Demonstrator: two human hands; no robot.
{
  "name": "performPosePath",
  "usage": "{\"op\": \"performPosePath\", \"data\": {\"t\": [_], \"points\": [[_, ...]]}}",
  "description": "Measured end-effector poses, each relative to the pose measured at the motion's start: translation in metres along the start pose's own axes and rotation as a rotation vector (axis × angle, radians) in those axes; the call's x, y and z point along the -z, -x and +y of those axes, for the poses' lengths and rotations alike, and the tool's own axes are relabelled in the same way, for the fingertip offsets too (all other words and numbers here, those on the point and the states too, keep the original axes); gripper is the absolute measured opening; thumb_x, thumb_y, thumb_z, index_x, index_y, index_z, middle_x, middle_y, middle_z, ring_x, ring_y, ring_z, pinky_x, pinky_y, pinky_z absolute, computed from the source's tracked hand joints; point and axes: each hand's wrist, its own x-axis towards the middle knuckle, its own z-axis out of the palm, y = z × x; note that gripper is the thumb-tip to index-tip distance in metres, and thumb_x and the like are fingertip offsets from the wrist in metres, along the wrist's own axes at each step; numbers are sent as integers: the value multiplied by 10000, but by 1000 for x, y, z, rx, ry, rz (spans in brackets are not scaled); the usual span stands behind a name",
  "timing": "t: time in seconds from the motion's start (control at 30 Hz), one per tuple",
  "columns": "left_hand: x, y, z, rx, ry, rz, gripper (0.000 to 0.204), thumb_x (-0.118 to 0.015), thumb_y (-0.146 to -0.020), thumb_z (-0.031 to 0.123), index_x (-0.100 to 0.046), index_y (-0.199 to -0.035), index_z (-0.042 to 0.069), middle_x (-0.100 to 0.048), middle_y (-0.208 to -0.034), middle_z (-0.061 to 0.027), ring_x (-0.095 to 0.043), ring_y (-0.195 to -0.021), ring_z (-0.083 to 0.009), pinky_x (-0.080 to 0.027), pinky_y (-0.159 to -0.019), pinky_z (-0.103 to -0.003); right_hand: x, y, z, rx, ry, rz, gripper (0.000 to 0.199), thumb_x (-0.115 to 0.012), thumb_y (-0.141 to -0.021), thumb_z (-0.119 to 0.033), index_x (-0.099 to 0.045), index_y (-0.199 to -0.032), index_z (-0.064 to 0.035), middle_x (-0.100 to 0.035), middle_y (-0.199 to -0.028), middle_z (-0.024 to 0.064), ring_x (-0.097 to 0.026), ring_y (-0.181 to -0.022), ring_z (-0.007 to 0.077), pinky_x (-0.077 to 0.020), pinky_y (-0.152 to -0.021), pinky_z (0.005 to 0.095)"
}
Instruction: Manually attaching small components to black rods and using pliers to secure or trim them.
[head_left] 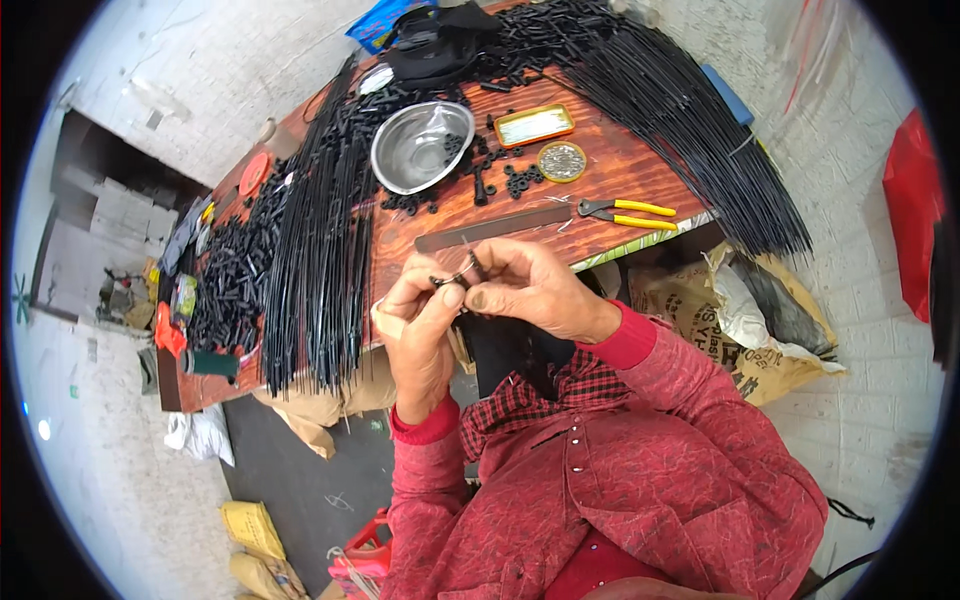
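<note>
Head view: I see both hands' grips pinching one small black part (455, 278), left hand (420, 325), right hand (530, 292), above the bench (600, 170) edge.

I see a glossy steel bowl (420, 146) on the reddish, worn wooden table (610, 170), matt black thin rods (315, 260), pliers (628, 213) with yellow plastic handles, and red woven cloth sleeves (640, 345).
</note>
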Motion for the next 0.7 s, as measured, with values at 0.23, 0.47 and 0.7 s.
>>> {"op": "performPosePath", "data": {"t": [0.23,0.47,0.7], "points": [[-1,-12,-8,56,-25,14,82,-696,-804,-1,-617,-826,0,-524,-874,-28,-498,-809,-110,-401,-758,-253,15,-6,8,5,-97,-29,197,-648,-921,-58,-564,-1093,-13,-581,-1015,3,-557,-941,73,-477,-840,249],[-2,-32,-20,124,-43,32,59,-679,-830,22,-622,-826,7,-517,-869,-19,-493,-819,-102,-389,-772,-238,27,-11,13,52,-34,82,230,-636,-949,-125,-550,-1119,4,-583,-998,7,-553,-927,69,-476,-820,243],[2,-46,-23,106,-116,-94,95,-710,-807,54,-630,-808,3,-533,-863,-31,-516,-835,-121,-408,-767,-246,36,-9,12,53,-11,120,254,-645,-947,-148,-553,-1126,7,-600,-982,12,-554,-864,61,-472,-754,228]]}}
